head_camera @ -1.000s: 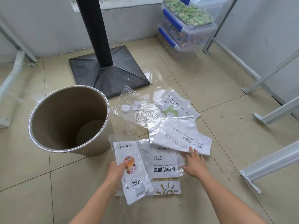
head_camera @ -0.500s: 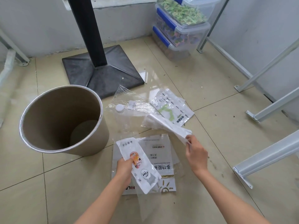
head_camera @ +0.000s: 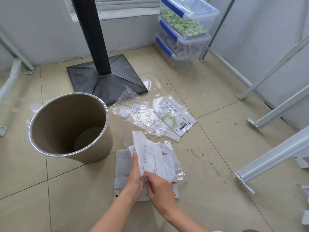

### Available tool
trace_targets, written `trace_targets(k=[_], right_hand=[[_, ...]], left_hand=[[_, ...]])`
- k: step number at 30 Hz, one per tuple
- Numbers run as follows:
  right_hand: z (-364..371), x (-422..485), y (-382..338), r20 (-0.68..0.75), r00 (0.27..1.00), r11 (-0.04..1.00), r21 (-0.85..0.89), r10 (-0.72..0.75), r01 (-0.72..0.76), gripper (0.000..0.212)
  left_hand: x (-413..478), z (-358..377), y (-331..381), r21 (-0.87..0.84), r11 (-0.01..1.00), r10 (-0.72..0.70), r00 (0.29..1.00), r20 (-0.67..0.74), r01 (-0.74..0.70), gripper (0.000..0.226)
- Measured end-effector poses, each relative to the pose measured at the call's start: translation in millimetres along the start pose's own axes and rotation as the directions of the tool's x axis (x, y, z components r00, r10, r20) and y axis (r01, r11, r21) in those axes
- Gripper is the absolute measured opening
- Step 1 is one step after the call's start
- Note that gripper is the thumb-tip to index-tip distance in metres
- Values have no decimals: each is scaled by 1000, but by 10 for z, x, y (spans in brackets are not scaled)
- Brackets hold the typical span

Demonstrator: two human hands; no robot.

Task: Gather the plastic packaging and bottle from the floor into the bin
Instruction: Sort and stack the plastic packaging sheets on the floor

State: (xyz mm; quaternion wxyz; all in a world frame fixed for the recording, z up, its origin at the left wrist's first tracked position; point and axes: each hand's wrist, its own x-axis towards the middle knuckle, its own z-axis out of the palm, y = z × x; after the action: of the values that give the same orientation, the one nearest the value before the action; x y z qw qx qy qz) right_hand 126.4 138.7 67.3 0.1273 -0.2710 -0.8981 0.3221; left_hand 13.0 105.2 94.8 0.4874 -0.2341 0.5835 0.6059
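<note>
So both hands pinch the white printed plastic bag [head_camera: 150, 156]: left hand [head_camera: 135, 180] and right hand [head_camera: 158, 186] grip its lower edge. Round tan bin [head_camera: 66, 153] stands just left; clear capped bottle [head_camera: 124, 115] lies beyond.

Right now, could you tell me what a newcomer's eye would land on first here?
Probably the two hands, left hand and right hand, pinching white packaging together low in the middle. Just left stands the open brown bin; beyond lie clear wrap and a bottle.
</note>
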Motion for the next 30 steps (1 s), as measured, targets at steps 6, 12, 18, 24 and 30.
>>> trace_targets(k=[6, 12, 18, 24, 30], right_hand=[[72, -89, -161, 305, 946, 983, 176, -109, 57, 30], [88, 88, 345, 189, 905, 860, 286, 382, -423, 16], [-38, 475, 1182, 133, 628, 586, 252, 767, -770, 64], [-82, 812, 1428, 284, 553, 462, 330, 783, -823, 101], [20, 888, 1325, 291, 528, 431, 338, 798, -837, 87]], left_hand=[[63, -375, -111, 269, 963, 76, 978, -193, -21, 38], [80, -815, 78, 370, 929, 107, 965, -241, -10, 15], [109, -1072, 202, 434, 901, 107, 962, -251, 13, 8], [198, -1102, 128, 456, 888, 71, 961, -268, 62, 15], [204, -1084, 87, 471, 878, 54, 961, -270, 83, 9]])
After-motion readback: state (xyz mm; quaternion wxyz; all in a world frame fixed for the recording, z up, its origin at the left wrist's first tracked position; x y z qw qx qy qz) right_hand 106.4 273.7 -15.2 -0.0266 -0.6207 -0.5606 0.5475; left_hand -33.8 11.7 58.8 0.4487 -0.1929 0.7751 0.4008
